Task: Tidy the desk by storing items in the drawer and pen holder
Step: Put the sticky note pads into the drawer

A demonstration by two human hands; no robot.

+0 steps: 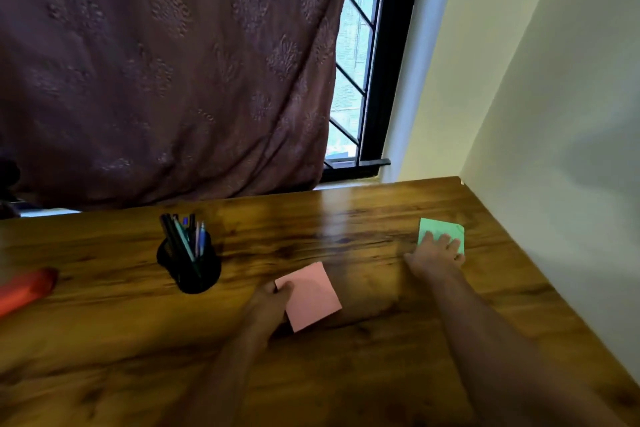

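Note:
A pink sticky-note pad (pixel 311 296) is held just above the wooden desk (pixel 346 218) at its middle; my left hand (pixel 270 302) pinches its left edge with thumb on top. Further right, near the wall, a green sticky-note pad (pixel 438 229) lies flat on the desk. My right hand (pixel 436 256) rests on its near half with the fingers spread over it. A black mesh pen holder (pixel 188 263) with several pens stands left of the pink pad. No drawer is in view.
A red object (pixel 27 288), blurred, lies at the desk's left edge. A maroon curtain (pixel 173 62) and a barred window (pixel 353 80) stand behind the desk. A cream wall (pixel 554 149) borders the desk on the right.

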